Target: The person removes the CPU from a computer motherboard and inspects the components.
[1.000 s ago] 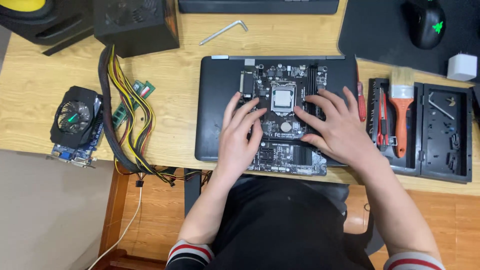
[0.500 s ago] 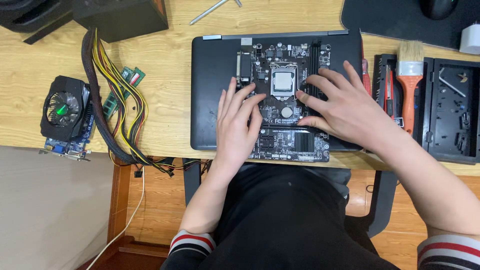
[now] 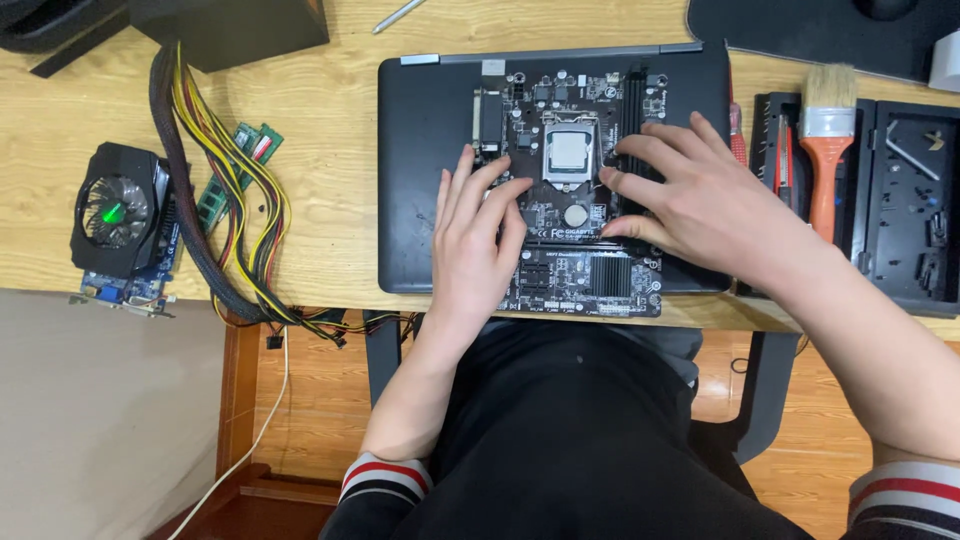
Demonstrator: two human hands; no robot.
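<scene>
Wooden surface (image 3: 330, 180) fills the top of the view, and square in the middle lies a shut black laptop (image 3: 425, 180). On its lid sits the motherboard (image 3: 580, 270), its near edge overhanging the laptop at 6 o'clock. At 3 o'clock of the laptop, an open black tool case (image 3: 905, 215) with an orange-handled brush (image 3: 828, 140) laid across it. Over at 9 o'clock, a bundle of yellow and black cables (image 3: 215, 190), and beyond it a graphics card (image 3: 120, 225) with its fan up. Two green memory sticks (image 3: 235, 170) lie beside the cables. Now the hands: left hand (image 3: 480, 250) flat on the board's left side, fingers (image 3: 490, 185) slightly spread, pointing to 12 o'clock. Right hand (image 3: 700, 205) comes in from 4 o'clock, fingers (image 3: 640, 160) spread and pressing on the board's right edge, thumb below. Between the hands, the silver processor (image 3: 567, 150) sits in its socket, uncovered.
</scene>
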